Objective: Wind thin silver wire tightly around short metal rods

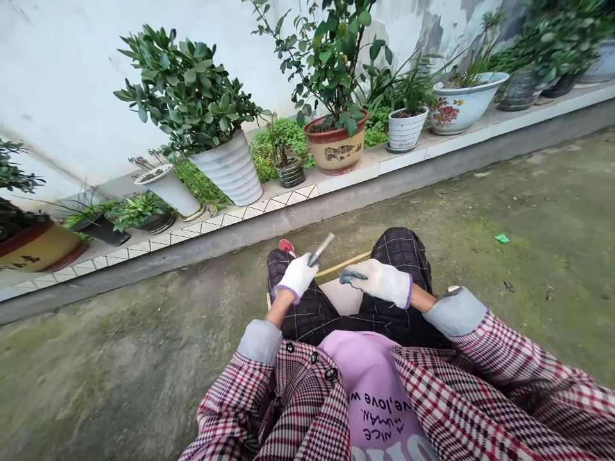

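Note:
I sit with my knees in dark checked trousers (403,253) in front of me. My left hand (298,276), in a white glove, is closed round a grey flat metal tool (321,248) that points up and to the right. My right hand (377,280), also gloved with dark fingertips, pinches the near end of a thin yellowish strip (343,264) that runs between my knees. The two hands are a short way apart above my lap.
A raised tiled ledge (298,192) runs along a white wall and bears several potted plants, among them a white ribbed pot (230,169) and a tan pot (336,147). Mossy concrete ground (528,211) lies around me. A red shoe tip (287,246) shows by my left knee.

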`<state>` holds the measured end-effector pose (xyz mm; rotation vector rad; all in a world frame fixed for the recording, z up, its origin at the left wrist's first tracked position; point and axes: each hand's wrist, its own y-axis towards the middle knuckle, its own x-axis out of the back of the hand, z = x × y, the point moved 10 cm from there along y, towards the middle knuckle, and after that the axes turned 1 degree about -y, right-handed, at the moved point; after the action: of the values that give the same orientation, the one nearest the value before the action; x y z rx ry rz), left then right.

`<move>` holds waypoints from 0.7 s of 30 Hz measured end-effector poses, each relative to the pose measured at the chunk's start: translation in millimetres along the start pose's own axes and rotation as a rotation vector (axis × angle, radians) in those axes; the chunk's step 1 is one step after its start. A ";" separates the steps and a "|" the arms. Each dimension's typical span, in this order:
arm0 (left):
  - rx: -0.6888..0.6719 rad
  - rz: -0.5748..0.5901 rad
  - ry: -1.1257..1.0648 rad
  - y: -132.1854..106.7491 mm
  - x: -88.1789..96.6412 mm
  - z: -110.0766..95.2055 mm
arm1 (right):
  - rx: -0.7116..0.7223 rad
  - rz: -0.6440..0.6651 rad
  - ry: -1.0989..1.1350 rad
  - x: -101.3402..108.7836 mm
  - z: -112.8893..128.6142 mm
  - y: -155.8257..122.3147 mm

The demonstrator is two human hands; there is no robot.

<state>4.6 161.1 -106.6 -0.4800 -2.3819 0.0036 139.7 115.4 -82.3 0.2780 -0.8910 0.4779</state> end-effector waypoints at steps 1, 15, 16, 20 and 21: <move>-0.003 0.027 0.046 -3.7 -11.1 -1.4 | 0.007 -0.016 -0.053 4.5 -0.6 -0.8; -0.166 0.071 -0.184 1.0 -23.4 -16.2 | -0.182 0.001 -0.186 -2.5 -59.1 15.3; -0.128 0.020 -0.188 5.7 -15.3 -9.5 | -0.154 0.028 -0.155 -12.2 -49.8 14.1; -0.127 -0.008 0.215 14.4 -10.5 4.4 | -0.014 0.123 -0.056 -45.7 -10.9 5.0; -0.139 0.018 0.392 14.9 -14.9 7.3 | 0.008 0.120 -0.048 -47.5 -4.8 3.1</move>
<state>15.2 170.9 -123.7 -0.5158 -2.0003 -0.2294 116.0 106.7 -122.9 0.2452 -0.9561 0.5876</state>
